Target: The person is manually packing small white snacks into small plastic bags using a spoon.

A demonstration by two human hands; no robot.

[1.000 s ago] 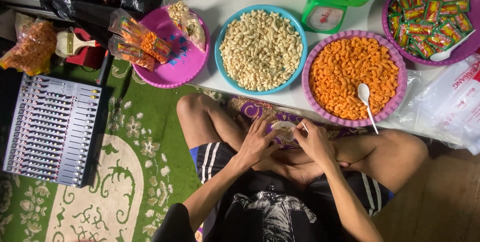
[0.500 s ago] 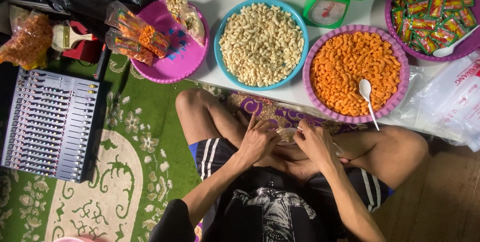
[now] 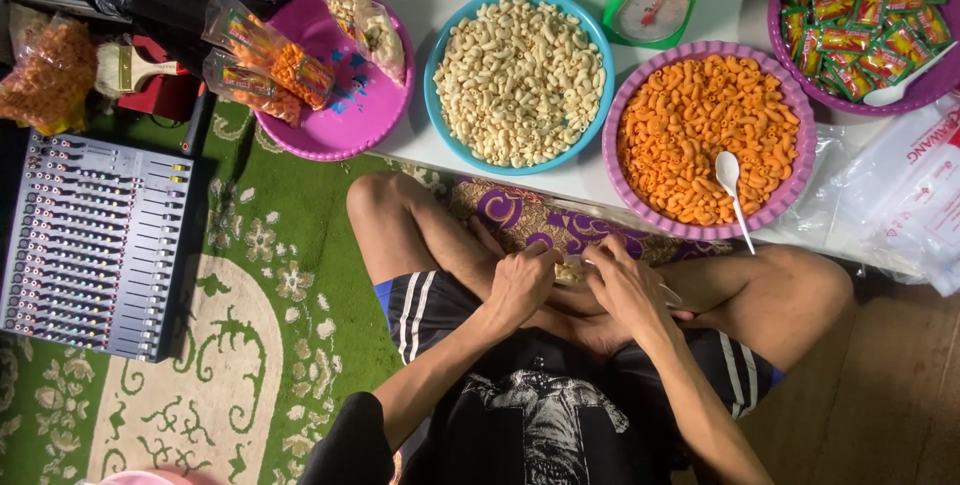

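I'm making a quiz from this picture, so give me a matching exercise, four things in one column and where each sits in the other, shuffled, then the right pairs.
Things:
1. white spoon
2. pale macaroni
3. small clear bag
4. filled snack packets

Places:
A. on the pink plate
B. between the left hand and right hand
C. in the orange macaroni
D. in the blue bowl

Pairs: 1-C, 2-D, 3-B, 4-A
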